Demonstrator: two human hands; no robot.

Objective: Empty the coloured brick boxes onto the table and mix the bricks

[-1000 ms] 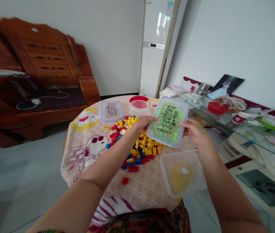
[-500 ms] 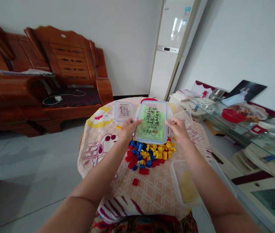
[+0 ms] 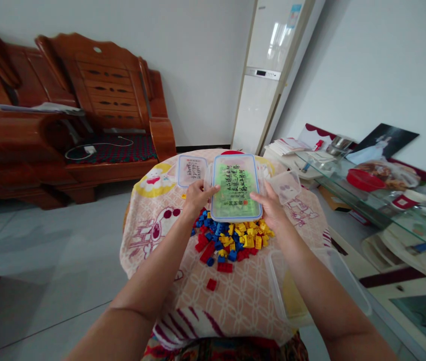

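Left grip (image 3: 198,198) and right grip (image 3: 270,206) clasp opposite sides of a translucent, blue-rimmed rectangular plastic box (image 3: 236,188), presumably for balance above heaped red, blue and yellow plastic bricks (image 3: 248,241).

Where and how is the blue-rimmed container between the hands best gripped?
The blue-rimmed container is probably best held by its two long edges, left hand from the left, right hand from the right, thumbs on top. Its top is flat and longer than wide, so gripping opposite sides should balance it.

the lidded box (image 3: 236,188) hides part of the brick pile (image 3: 248,241), and the right forearm (image 3: 307,268) partly covers a tub (image 3: 278,293).
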